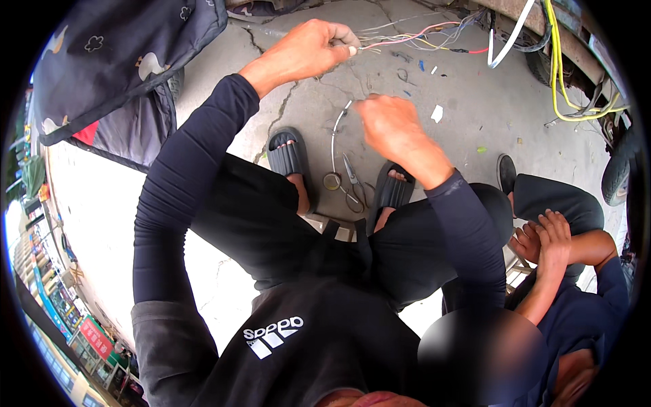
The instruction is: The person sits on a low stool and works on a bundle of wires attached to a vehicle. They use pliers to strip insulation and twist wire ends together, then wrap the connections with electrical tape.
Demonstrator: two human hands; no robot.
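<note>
My left hand (315, 49) is closed in a pinch on a bundle of thin wires (413, 38), which runs off to the right in pink, white, yellow and grey strands. Lower and to the right, my right hand (395, 125) is curled with its fingertips together. Those fingertips are blurred, so whatever they may hold does not show. On the ground below, between my sandals, lie a pair of scissors (353, 178), a small round roll (332, 181) that looks like tape, and a thin white cord (334, 136).
A thick white cable (513, 35) and yellow cables (557, 74) hang from a vehicle at upper right. A dark padded cover (129, 61) fills the upper left. At right sits another person with hands together (548, 234). Scraps, including a white piece (437, 113), dot the cracked ground.
</note>
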